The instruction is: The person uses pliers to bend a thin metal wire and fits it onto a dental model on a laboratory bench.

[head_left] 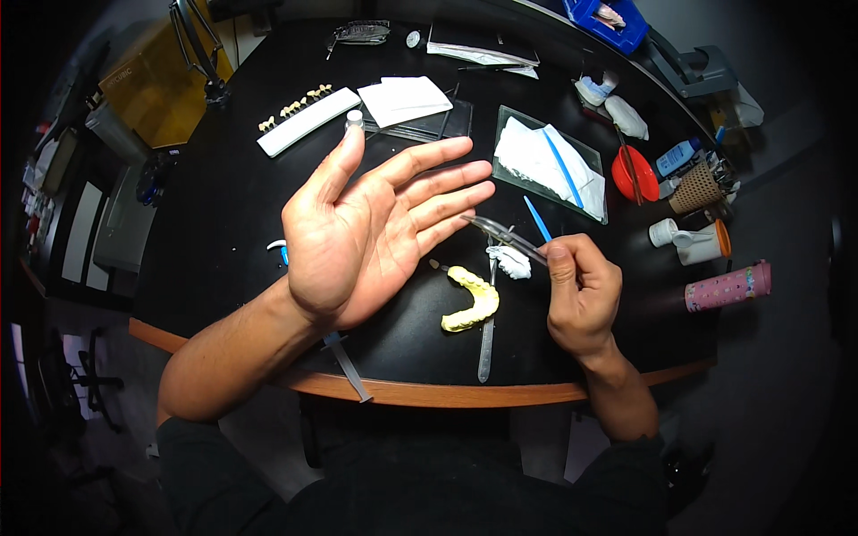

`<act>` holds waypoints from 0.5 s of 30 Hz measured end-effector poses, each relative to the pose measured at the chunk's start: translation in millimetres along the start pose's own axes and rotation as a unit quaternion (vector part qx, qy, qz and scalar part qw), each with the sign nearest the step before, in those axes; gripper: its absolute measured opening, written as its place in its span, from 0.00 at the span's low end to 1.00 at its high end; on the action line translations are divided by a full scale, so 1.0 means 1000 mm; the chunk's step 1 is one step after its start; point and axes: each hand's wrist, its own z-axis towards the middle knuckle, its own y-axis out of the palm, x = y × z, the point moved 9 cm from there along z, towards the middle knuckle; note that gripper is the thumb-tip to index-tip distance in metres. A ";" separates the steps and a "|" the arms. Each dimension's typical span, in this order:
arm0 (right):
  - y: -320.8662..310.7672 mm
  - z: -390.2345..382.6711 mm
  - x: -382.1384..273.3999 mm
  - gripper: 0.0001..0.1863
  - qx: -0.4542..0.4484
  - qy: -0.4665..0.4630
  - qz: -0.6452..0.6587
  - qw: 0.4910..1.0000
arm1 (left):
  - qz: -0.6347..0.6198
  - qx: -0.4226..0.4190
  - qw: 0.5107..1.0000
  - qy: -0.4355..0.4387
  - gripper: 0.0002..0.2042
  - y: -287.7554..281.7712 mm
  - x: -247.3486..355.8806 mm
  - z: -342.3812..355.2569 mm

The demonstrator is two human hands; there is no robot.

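Observation:
My left hand (366, 210) is raised over the table, palm up, with its fingers stretched out and nothing in it. My right hand (585, 290) is closed around a pair of curved metal tweezers (509, 239). Their tip reaches the little finger of my left hand; whether it touches cannot be told. Below and between the hands lies a yellow horseshoe-shaped dental cast (483, 304). Beside it are a thin metal spatula (486, 344) and a crumpled white tissue (511, 261). One blue stick (536, 217) lies just beyond my right hand.
A tooth shade guide (308, 122) and white paper pads (405, 100) lie at the back left. A glass slab (599, 183) bears white paper and a blue stick. To the right stand a red bowl (645, 179) and a pink tumbler (728, 286). A syringe (347, 368) overhangs the front edge.

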 end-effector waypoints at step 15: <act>-0.014 0.001 -0.005 0.10 0.064 -0.038 0.011 0.997 | 0.042 -0.015 0.999 -0.022 0.43 0.005 -0.002 0.000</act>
